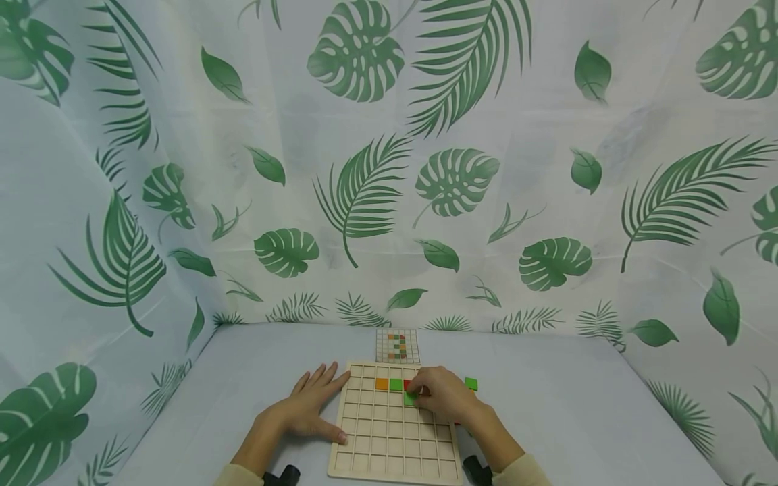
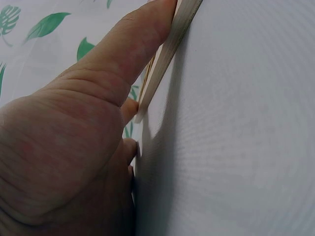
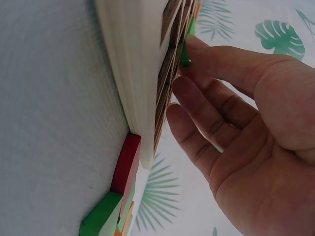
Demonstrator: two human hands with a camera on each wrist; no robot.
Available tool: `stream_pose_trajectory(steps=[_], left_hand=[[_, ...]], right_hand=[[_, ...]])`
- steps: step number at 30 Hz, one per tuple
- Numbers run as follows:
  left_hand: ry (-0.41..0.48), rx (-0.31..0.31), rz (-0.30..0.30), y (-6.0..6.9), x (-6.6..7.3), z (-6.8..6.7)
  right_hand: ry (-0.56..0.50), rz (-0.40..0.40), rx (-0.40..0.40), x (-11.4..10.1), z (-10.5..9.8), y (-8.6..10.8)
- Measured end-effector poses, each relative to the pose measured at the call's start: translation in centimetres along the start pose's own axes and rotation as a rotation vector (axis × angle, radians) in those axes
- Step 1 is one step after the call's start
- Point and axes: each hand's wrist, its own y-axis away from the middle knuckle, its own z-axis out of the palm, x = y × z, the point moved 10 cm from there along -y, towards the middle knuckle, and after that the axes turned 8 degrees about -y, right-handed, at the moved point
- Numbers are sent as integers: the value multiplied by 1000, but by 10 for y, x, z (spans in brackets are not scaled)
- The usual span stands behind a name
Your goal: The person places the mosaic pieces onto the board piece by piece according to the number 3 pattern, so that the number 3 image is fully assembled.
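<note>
A wooden grid board (image 1: 377, 445) lies in front of me in the head view. In its upper rows sit an orange tile (image 1: 381, 384), a green tile (image 1: 396, 385) and a red tile (image 1: 408, 385) partly covered by fingers. With thumb and fingertips, my right hand (image 1: 448, 395) pinches another green tile (image 1: 410, 399) just below the red one; the right wrist view shows this green tile (image 3: 186, 51) tilted at the grid. Spread out, my left hand (image 1: 306, 408) rests along the board's left side, its thumb (image 2: 142, 39) touching the edge.
Behind the board lies a small patterned grid card (image 1: 398, 358) with coloured squares. Loose tiles lie right of the board, among them a green one (image 1: 471, 383) and a red one (image 3: 126, 162). A leaf-printed curtain (image 1: 377, 290) stands behind the white table (image 1: 565, 405).
</note>
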Motion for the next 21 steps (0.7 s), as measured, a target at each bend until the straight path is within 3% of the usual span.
stream_pose_trajectory(steps=[21], left_hand=[[-1,-1,-14,0,0,1]], right_hand=[[11,53,-20,5,0,0]])
